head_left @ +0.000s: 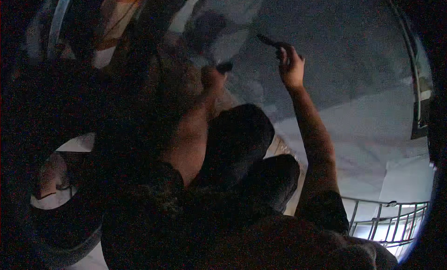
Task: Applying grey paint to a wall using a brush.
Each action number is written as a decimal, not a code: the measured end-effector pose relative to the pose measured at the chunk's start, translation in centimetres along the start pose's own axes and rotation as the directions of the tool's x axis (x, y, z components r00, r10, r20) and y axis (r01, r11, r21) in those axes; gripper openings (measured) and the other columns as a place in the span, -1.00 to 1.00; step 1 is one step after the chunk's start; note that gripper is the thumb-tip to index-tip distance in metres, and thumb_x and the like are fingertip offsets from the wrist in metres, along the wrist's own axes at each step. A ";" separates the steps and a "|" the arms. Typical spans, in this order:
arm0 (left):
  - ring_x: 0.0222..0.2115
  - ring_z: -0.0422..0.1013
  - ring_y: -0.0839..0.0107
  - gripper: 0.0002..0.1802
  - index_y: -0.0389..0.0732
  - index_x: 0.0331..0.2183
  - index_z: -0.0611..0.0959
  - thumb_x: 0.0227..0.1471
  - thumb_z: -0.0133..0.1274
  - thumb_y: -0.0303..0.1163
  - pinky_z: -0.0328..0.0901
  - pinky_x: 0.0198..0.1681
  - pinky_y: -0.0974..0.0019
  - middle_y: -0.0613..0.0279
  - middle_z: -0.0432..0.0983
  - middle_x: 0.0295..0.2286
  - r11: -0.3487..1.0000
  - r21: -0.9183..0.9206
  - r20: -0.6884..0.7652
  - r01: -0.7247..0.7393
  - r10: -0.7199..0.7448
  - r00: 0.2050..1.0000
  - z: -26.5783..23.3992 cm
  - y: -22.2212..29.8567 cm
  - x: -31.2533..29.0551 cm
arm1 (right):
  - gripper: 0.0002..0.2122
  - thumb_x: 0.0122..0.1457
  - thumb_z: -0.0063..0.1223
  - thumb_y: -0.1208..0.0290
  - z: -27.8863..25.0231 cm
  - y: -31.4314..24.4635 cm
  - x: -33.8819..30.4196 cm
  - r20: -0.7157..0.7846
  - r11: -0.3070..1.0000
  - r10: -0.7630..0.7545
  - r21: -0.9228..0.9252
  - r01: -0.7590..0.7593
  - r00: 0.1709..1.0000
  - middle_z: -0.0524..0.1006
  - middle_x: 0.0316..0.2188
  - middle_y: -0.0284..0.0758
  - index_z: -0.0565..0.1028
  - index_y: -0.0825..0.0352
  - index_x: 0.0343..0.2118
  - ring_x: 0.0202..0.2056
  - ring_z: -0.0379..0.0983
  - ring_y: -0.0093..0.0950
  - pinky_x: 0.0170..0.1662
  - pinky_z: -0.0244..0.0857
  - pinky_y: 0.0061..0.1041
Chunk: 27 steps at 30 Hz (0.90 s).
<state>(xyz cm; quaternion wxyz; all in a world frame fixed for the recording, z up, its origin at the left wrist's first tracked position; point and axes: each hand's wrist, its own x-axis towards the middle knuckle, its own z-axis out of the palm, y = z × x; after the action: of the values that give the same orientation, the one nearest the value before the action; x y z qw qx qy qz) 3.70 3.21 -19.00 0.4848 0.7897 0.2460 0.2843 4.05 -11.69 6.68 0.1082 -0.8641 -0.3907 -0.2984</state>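
My right hand [292,70] is raised in front of a large grey surface [344,46]. Its fingers are closed round a slender dark tool [267,39] that points up and left; its tip is too dark to tell the kind. Lower and to the left, above my knee, my left hand [213,77] is closed on a small black object [225,67]. What that object is cannot be made out. A dark, shadow-like patch [209,30] lies on the surface beyond my left hand. Whether the tool touches the surface is unclear.
My bent knees [242,130] in dark trousers sit between my arms. A paler band [363,111] crosses the lower right of the grey surface. Metal railings [391,219] stand at the lower right. A dark ring-shaped thing [60,223] is at the lower left. Much of the left is very dark.
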 end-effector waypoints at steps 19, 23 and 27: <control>-0.03 0.29 0.06 -0.39 -0.40 -0.21 0.58 -0.44 0.32 -0.37 0.17 0.08 0.07 -0.02 0.43 -0.15 0.541 0.164 0.041 -0.825 0.831 0.554 -5.0 9.1 2.6 | -0.77 0.06 0.10 0.52 1.4 3.8 -14.6 -0.256 0.755 0.373 0.643 -0.132 0.892 0.52 -0.34 -0.17 0.47 0.31 -0.17 -0.32 0.46 -0.29 -0.20 0.25 -0.39; -0.02 0.29 0.11 -0.40 -0.37 -0.22 0.59 -0.44 0.31 -0.37 0.14 0.11 0.07 -0.01 0.44 -0.14 0.501 0.208 0.061 -0.840 0.851 0.522 -5.9 9.4 1.5 | -0.77 0.04 0.12 0.48 1.1 3.3 -16.3 -0.287 0.877 0.123 0.479 0.031 0.950 0.54 -0.39 -0.26 0.48 0.29 -0.20 -0.32 0.48 -0.36 -0.15 0.19 -0.35; -0.02 0.31 0.09 -0.35 -0.33 -0.19 0.58 -0.51 0.30 -0.40 0.14 0.12 0.07 0.02 0.45 -0.11 0.443 0.214 0.122 -0.871 0.872 0.473 -7.4 11.0 0.5 | -0.77 0.05 0.12 0.43 0.3 1.7 -15.9 -0.213 0.870 0.104 0.492 0.015 0.971 0.55 -0.34 -0.24 0.48 0.27 -0.20 -0.28 0.47 -0.29 -0.11 0.20 -0.29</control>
<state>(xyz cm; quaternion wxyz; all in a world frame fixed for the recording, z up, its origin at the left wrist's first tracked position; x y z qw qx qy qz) 0.23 3.71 -6.18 0.1671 0.8563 -0.1596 0.4619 -2.76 -22.44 -3.09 0.3755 -0.7762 -0.4179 -0.2861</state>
